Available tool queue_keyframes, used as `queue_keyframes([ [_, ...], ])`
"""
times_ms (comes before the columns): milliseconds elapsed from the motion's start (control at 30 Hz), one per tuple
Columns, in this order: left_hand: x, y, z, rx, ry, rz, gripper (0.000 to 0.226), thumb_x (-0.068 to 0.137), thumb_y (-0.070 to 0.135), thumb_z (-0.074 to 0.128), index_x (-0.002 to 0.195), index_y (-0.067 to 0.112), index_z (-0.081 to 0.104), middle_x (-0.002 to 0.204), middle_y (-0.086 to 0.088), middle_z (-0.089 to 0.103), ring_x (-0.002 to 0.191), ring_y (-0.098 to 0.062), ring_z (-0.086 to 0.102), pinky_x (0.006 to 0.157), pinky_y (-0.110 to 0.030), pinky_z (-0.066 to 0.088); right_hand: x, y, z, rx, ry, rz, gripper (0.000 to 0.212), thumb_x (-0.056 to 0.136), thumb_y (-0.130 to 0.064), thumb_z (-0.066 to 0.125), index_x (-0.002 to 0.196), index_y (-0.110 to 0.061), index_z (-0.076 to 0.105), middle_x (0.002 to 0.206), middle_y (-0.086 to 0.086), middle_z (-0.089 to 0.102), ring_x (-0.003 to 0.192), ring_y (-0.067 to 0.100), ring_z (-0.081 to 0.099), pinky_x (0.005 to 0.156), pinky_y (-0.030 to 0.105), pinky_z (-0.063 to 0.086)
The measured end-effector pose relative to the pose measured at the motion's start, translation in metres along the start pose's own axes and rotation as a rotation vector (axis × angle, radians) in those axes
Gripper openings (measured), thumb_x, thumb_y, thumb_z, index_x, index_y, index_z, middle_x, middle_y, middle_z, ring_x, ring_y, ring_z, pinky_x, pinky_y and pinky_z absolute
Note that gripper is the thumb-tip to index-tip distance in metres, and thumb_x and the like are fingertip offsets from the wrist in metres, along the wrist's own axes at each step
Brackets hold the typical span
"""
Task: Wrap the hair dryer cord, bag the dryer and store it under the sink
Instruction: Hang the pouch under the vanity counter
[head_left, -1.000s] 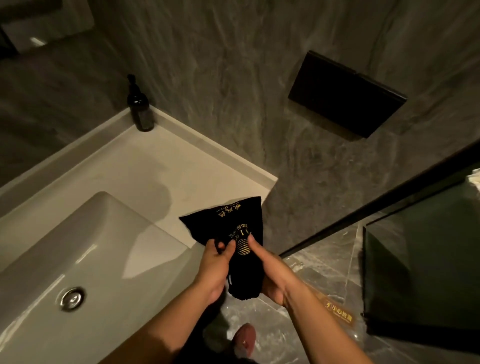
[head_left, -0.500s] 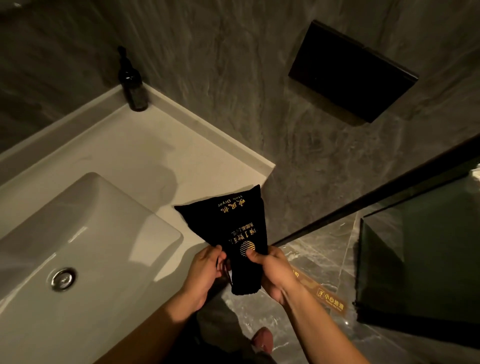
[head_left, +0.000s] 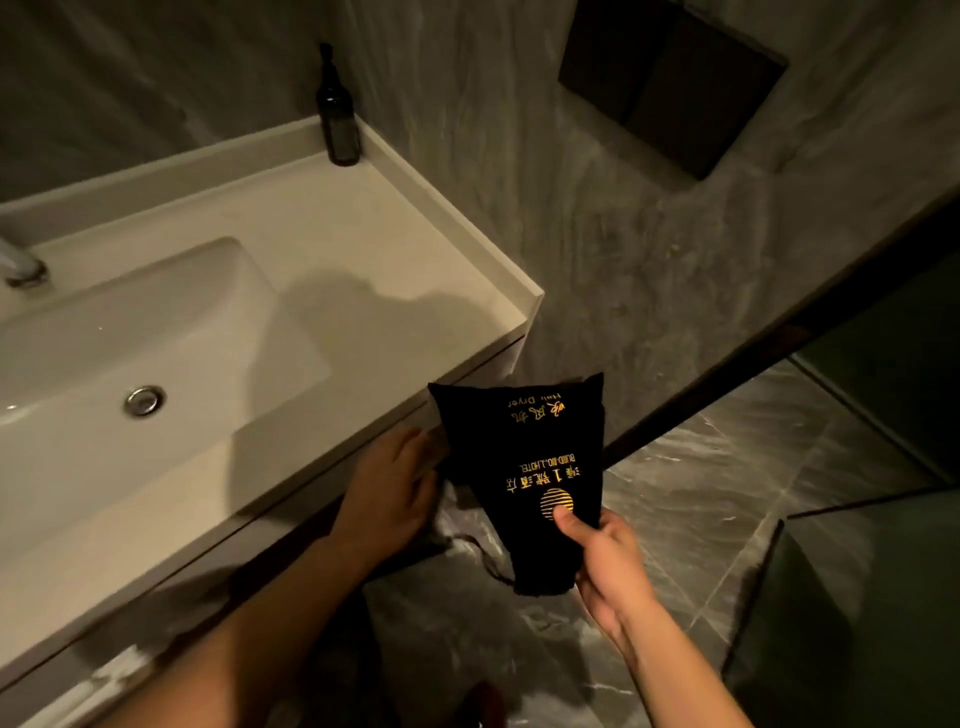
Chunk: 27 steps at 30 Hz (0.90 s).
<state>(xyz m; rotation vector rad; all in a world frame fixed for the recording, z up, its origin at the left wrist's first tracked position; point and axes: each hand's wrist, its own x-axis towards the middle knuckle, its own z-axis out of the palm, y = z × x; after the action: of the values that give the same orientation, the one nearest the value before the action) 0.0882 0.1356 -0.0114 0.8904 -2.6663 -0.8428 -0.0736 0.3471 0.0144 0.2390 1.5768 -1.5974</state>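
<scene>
A black cloth hair dryer bag (head_left: 519, 447) with gold lettering hangs in the air beside the front right corner of the white sink counter (head_left: 426, 270). My right hand (head_left: 605, 558) pinches its gathered neck, thumb on the gold round logo. A thin drawstring (head_left: 480, 553) dangles from the neck. My left hand (head_left: 387, 491) is off the bag, fingers spread against the front edge of the vanity below the counter. The dryer itself is hidden inside the bag.
A dark pump bottle (head_left: 337, 111) stands in the counter's back corner. The basin (head_left: 145, 358) has a metal drain (head_left: 144, 400); a tap (head_left: 21, 265) shows at the far left. A black wall panel (head_left: 670, 85) hangs at upper right. Dark glass partition (head_left: 878, 597) at right over marble floor.
My left hand has let go of the bag and moved to the vanity's front edge. The bag has dropped below counter level, held by my right hand alone. The view swung right and down.
</scene>
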Motion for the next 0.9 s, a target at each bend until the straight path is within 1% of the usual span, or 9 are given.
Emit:
queue_keyframes([
  [133, -0.025, 0.012, 0.029, -0.021, -0.069, -0.22, 0.07, 0.092, 0.052, 0.036, 0.144, 0.009, 0.052, 0.146, -0.014, 0.055, 0.133, -0.032, 0.052, 0.113, -0.042, 0.039, 0.002, 0.013, -0.036, -0.06, -0.003, 0.021, 0.022, 0.091, 0.0, 0.067, 0.112, 0.006, 0.066, 0.106, 0.025, 0.077, 0.097, 0.036, 0.076, 0.076, 0.038, 0.062],
  [300, -0.043, -0.031, 0.073, 0.11, -0.082, -0.25, 0.076, 0.091, 0.056, 0.027, 0.144, 0.007, 0.054, 0.149, -0.016, 0.055, 0.138, -0.033, 0.05, 0.116, -0.042, 0.037, 0.031, 0.05, -0.057, -0.094, 0.052, 0.049, 0.026, 0.089, -0.002, 0.068, 0.114, 0.006, 0.065, 0.103, 0.024, 0.078, 0.093, 0.037, 0.076, 0.077, 0.04, 0.06],
  [433, -0.033, -0.094, 0.1, 0.352, -0.008, -0.094, 0.069, 0.097, 0.05, 0.03, 0.15, 0.009, 0.046, 0.159, -0.013, 0.043, 0.146, -0.031, 0.042, 0.12, -0.049, 0.033, 0.086, 0.1, -0.064, -0.098, 0.046, 0.07, 0.032, 0.089, -0.004, 0.069, 0.119, 0.007, 0.062, 0.107, 0.026, 0.076, 0.097, 0.041, 0.075, 0.071, 0.039, 0.062],
  [500, -0.028, -0.13, 0.114, 0.48, 0.06, 0.086, 0.065, 0.1, 0.046, 0.032, 0.153, 0.01, 0.041, 0.162, -0.008, 0.031, 0.155, -0.026, 0.024, 0.125, -0.045, 0.019, 0.12, 0.128, -0.065, -0.087, 0.017, 0.066, 0.031, 0.089, -0.003, 0.068, 0.119, 0.006, 0.062, 0.106, 0.027, 0.077, 0.094, 0.04, 0.076, 0.068, 0.037, 0.063],
  [567, -0.028, -0.163, 0.124, 0.569, 0.169, 0.24, 0.06, 0.103, 0.04, 0.038, 0.155, 0.01, 0.037, 0.163, -0.009, 0.027, 0.158, -0.021, 0.002, 0.125, -0.044, 0.011, 0.155, 0.158, -0.062, -0.07, -0.013, 0.048, 0.033, 0.089, -0.003, 0.068, 0.121, 0.005, 0.062, 0.107, 0.026, 0.077, 0.095, 0.038, 0.076, 0.076, 0.039, 0.061],
  [633, -0.028, -0.186, 0.13, 0.689, 0.319, 0.347, 0.056, 0.103, 0.032, 0.05, 0.152, 0.007, 0.043, 0.161, -0.013, 0.035, 0.156, -0.027, 0.021, 0.123, -0.048, 0.024, 0.193, 0.187, -0.058, -0.05, -0.027, 0.026, 0.038, 0.089, -0.003, 0.068, 0.125, 0.004, 0.06, 0.111, 0.025, 0.076, 0.102, 0.038, 0.074, 0.084, 0.04, 0.057],
  [700, -0.024, -0.202, 0.137, 0.838, 0.436, 0.385, 0.058, 0.101, 0.032, 0.055, 0.151, 0.004, 0.045, 0.16, -0.013, 0.038, 0.152, -0.029, 0.031, 0.121, -0.046, 0.024, 0.228, 0.211, -0.048, -0.035, -0.045, -0.008, 0.04, 0.088, -0.004, 0.069, 0.126, 0.004, 0.06, 0.113, 0.025, 0.075, 0.104, 0.038, 0.074, 0.088, 0.042, 0.056],
  [800, -0.013, -0.219, 0.145, 0.978, 0.562, 0.404, 0.068, 0.097, 0.039, 0.056, 0.152, 0.0, 0.042, 0.16, -0.015, 0.04, 0.151, -0.027, 0.034, 0.121, -0.043, 0.022, 0.271, 0.231, -0.025, -0.03, -0.094, -0.097, 0.037, 0.088, -0.008, 0.07, 0.121, 0.007, 0.064, 0.111, 0.026, 0.076, 0.099, 0.038, 0.075, 0.092, 0.047, 0.058],
  [900, -0.018, -0.226, 0.147, 1.11, 0.595, 0.347, 0.077, 0.102, 0.05, 0.044, 0.157, -0.001, 0.027, 0.166, -0.013, 0.027, 0.154, -0.024, 0.026, 0.125, -0.042, 0.011, 0.305, 0.24, 0.0, -0.032, -0.148, -0.164, 0.029, 0.091, -0.009, 0.068, 0.116, 0.004, 0.069, 0.11, 0.024, 0.077, 0.099, 0.036, 0.075, 0.096, 0.049, 0.055],
])
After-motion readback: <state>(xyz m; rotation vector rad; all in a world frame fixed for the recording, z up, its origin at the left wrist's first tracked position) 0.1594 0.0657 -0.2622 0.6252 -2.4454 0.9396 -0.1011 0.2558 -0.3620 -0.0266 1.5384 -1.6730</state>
